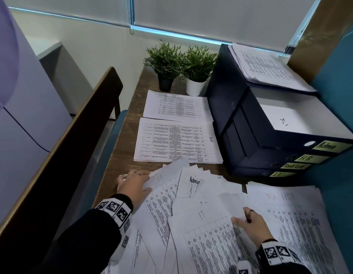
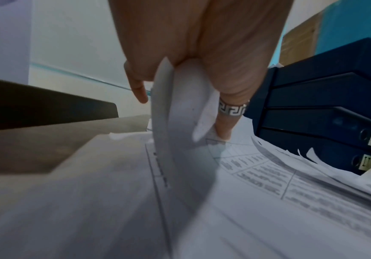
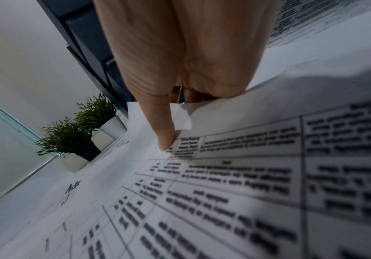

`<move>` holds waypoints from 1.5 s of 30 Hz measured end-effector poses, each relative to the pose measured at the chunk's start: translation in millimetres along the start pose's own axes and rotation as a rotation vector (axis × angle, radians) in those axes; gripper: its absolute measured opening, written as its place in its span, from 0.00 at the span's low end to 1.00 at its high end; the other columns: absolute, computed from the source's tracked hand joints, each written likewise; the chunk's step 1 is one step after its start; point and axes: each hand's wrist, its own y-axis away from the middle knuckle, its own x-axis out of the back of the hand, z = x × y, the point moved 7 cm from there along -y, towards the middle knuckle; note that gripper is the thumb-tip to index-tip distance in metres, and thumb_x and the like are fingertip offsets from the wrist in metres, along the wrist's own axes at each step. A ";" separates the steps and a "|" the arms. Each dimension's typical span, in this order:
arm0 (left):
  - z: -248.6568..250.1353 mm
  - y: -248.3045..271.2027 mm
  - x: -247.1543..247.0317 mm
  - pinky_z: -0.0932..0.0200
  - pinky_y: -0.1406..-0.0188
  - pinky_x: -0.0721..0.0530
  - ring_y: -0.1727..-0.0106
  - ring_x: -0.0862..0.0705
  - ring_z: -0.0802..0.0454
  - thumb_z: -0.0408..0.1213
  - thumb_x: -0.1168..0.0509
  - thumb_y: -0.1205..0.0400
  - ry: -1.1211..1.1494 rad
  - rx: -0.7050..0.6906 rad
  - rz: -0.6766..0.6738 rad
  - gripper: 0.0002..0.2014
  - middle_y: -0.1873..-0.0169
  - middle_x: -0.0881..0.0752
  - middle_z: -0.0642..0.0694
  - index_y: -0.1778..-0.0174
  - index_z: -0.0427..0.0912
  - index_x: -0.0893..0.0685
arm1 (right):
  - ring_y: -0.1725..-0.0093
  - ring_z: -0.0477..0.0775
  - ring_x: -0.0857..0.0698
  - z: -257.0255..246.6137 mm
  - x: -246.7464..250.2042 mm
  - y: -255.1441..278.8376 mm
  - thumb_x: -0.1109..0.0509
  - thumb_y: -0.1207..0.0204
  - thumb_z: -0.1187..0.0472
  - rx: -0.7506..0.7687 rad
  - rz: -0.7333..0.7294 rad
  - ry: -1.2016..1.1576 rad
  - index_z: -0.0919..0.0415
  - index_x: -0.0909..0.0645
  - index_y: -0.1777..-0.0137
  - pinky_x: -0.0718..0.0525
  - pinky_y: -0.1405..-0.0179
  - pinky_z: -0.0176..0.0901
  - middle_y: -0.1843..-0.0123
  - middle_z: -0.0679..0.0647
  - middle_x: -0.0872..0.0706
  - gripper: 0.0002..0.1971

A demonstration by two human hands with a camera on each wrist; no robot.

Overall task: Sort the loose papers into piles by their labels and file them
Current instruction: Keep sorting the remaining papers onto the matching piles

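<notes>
Meanwhile, on the worktop (image 1: 122, 155), the left hand (image 1: 133, 186) pinches a loose sheet (image 2: 180, 122) — the right hand (image 1: 250, 226) grips an IT-marked paper (image 1: 203, 214) beside stacked binders (image 1: 270, 151).

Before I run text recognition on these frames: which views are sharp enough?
Head view: handwritten binder labels readable, table print too small. Left wrist: the sheet the left hand holds is motion-blurred. Right wrist: printed table out of focus.

binder spines (image 1: 302, 158) read "admin", "hr", "task list", "it"; loose sheets (image 1: 193, 194) "it", "admin"; piles "hr" (image 1: 177, 143), "task list" (image 1: 290, 214).
</notes>
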 end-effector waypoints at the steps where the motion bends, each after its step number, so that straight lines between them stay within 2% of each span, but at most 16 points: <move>1: 0.3 0.4 -0.4 0.46 0.26 0.49 0.24 0.40 0.57 0.45 0.38 0.18 -0.002 -0.032 0.005 0.16 0.29 0.30 0.65 0.34 0.56 0.22 | 0.52 0.52 0.14 0.3 0.3 -0.5 0.28 0.27 0.65 -0.002 0.001 0.004 0.59 0.19 0.49 0.21 0.57 0.36 0.55 0.53 0.11 0.08; 5: 7.9 7.5 2.1 0.51 0.25 0.40 0.37 0.28 0.59 0.34 0.35 0.20 0.177 -0.156 0.050 0.14 0.41 0.18 0.59 0.43 0.57 0.16 | 0.52 0.53 0.14 1.3 0.0 -1.6 0.27 0.27 0.64 -0.003 -0.003 0.007 0.56 0.19 0.51 0.21 0.56 0.39 0.54 0.54 0.11 0.07; 7: 10.6 11.9 1.4 0.52 0.38 0.21 0.48 0.19 0.56 0.25 0.33 0.24 0.344 -0.185 0.015 0.16 0.53 0.15 0.53 0.56 0.54 0.11 | 0.52 0.53 0.14 0.6 0.1 -1.6 0.28 0.27 0.64 0.001 0.000 -0.003 0.55 0.19 0.51 0.22 0.58 0.38 0.54 0.54 0.11 0.07; 10: 4.3 17.1 1.3 0.58 0.55 0.14 0.59 0.16 0.53 0.16 0.32 0.29 0.489 -0.152 0.025 0.23 0.64 0.14 0.51 0.71 0.54 0.13 | 0.50 0.55 0.14 3.3 0.1 -2.9 0.27 0.27 0.64 0.004 0.006 0.025 0.56 0.19 0.51 0.19 0.48 0.46 0.53 0.55 0.11 0.07; 13: 6.2 22.6 3.6 0.69 0.64 0.16 0.65 0.20 0.55 0.08 0.38 0.30 0.697 -0.122 0.007 0.28 0.70 0.18 0.49 0.63 0.52 0.15 | 0.51 0.58 0.14 3.9 0.8 -3.6 0.27 0.28 0.65 0.010 0.013 0.047 0.60 0.18 0.51 0.18 0.44 0.52 0.55 0.57 0.11 0.07; 16: 2.7 21.9 -1.3 0.74 0.63 0.21 0.59 0.21 0.55 0.16 0.35 0.26 0.569 -0.104 -0.082 0.20 0.61 0.20 0.50 0.52 0.48 0.16 | 0.51 0.59 0.14 1.1 0.7 -2.0 0.28 0.27 0.65 0.028 0.015 0.044 0.62 0.18 0.51 0.18 0.46 0.51 0.55 0.58 0.11 0.06; 20: -6.5 22.6 0.8 0.62 0.56 0.24 0.51 0.17 0.46 0.26 0.38 0.21 0.400 -0.046 -0.146 0.13 0.58 0.16 0.47 0.61 0.50 0.17 | 0.51 0.59 0.14 -0.4 0.4 -0.7 0.28 0.27 0.65 0.036 0.001 0.034 0.62 0.19 0.50 0.19 0.46 0.49 0.54 0.59 0.11 0.07; 22: -4.0 21.4 24.6 0.59 0.49 0.22 0.46 0.16 0.47 0.30 0.35 0.20 0.359 -0.023 -0.079 0.09 0.48 0.14 0.44 0.47 0.44 0.15 | 0.50 0.59 0.15 -2.8 0.4 0.2 0.29 0.26 0.65 0.029 -0.022 0.036 0.62 0.19 0.47 0.19 0.45 0.49 0.53 0.59 0.11 0.08; 24: -2.1 16.1 58.3 0.59 0.47 0.21 0.45 0.16 0.48 0.35 0.31 0.21 0.329 -0.024 0.039 0.16 0.43 0.15 0.44 0.37 0.40 0.18 | 0.50 0.59 0.15 -6.4 2.2 2.8 0.30 0.24 0.65 0.030 -0.040 0.016 0.63 0.21 0.46 0.19 0.50 0.46 0.51 0.59 0.12 0.08; 28: 4.6 19.1 140.0 0.66 0.67 0.29 0.57 0.20 0.54 0.33 0.28 0.25 0.370 -0.070 0.271 0.08 0.61 0.17 0.50 0.52 0.46 0.15 | 0.52 0.55 0.14 -39.7 10.5 19.8 0.31 0.24 0.61 0.160 0.003 -0.070 0.59 0.20 0.49 0.16 0.54 0.44 0.54 0.54 0.11 0.06; 30: 8.1 22.4 176.9 0.66 0.69 0.30 0.60 0.20 0.53 0.34 0.24 0.29 0.393 -0.114 0.358 0.08 0.64 0.18 0.49 0.58 0.46 0.16 | 0.59 0.47 0.15 -79.3 14.0 34.6 0.31 0.24 0.63 0.267 0.025 -0.161 0.58 0.20 0.58 0.22 0.62 0.35 0.65 0.44 0.12 0.02; 32: 12.0 27.2 208.7 0.64 0.66 0.25 0.61 0.17 0.54 0.36 0.22 0.32 0.481 -0.159 0.433 0.09 0.65 0.15 0.49 0.61 0.44 0.16 | 0.65 0.43 0.18 -126.5 18.9 46.9 0.31 0.25 0.64 0.372 0.057 -0.261 0.58 0.22 0.65 0.24 0.62 0.34 0.73 0.42 0.14 0.08; 35: 25.9 43.2 246.3 0.75 0.68 0.23 0.71 0.18 0.72 0.36 0.21 0.33 0.672 -0.243 0.494 0.09 0.76 0.14 0.61 0.69 0.49 0.16 | 0.55 0.50 0.15 -196.7 25.0 62.2 0.29 0.33 0.54 0.534 0.063 -0.382 0.57 0.17 0.59 0.20 0.51 0.40 0.59 0.52 0.10 0.07; 39: 49.4 63.0 275.9 0.79 0.78 0.27 0.76 0.19 0.71 0.35 0.23 0.34 0.860 -0.368 0.482 0.07 0.80 0.15 0.63 0.70 0.44 0.16 | 0.49 0.42 0.14 -275.3 23.1 83.2 0.31 0.30 0.54 0.748 -0.023 -0.495 0.51 0.19 0.50 0.19 0.49 0.30 0.52 0.46 0.11 0.09; 41: 56.0 66.4 281.8 0.75 0.72 0.22 0.70 0.15 0.70 0.38 0.23 0.34 0.996 -0.410 0.425 0.08 0.74 0.12 0.61 0.64 0.43 0.15 | 0.46 0.41 0.14 -303.1 18.9 89.9 0.32 0.26 0.59 0.816 -0.085 -0.536 0.52 0.21 0.47 0.18 0.45 0.31 0.49 0.47 0.12 0.09; 45: 58.4 58.5 267.5 0.58 0.52 0.14 0.44 0.13 0.51 0.62 0.20 0.50 1.441 -0.581 0.189 0.38 0.49 0.10 0.47 0.45 0.47 0.13 | 0.59 0.45 0.17 -318.8 25.1 92.4 0.29 0.28 0.60 0.862 0.067 -0.585 0.55 0.25 0.59 0.19 0.54 0.37 0.61 0.51 0.16 0.06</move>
